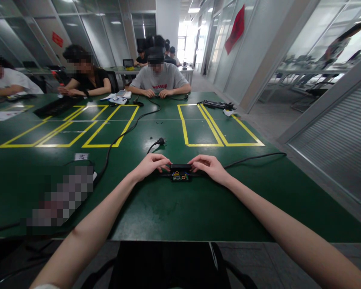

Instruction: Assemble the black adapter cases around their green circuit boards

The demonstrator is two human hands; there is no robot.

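A small black box with an open side showing coloured electronic parts [181, 173] lies on the green table [174, 208] in front of me. My left hand [152, 163] grips its left end with curled fingers. My right hand [209, 166] grips its right end the same way. A black cable [252, 157] runs from the box's right side toward the table's right edge. Another cable with a black plug [160, 141] lies just beyond the box.
Yellow tape rectangles [216, 128] mark the tabletop. A longer black cable [120, 136] crosses the table's left half. Several people sit at the far side, with a black power strip [218, 105] at the back right. A glass partition and aisle lie right.
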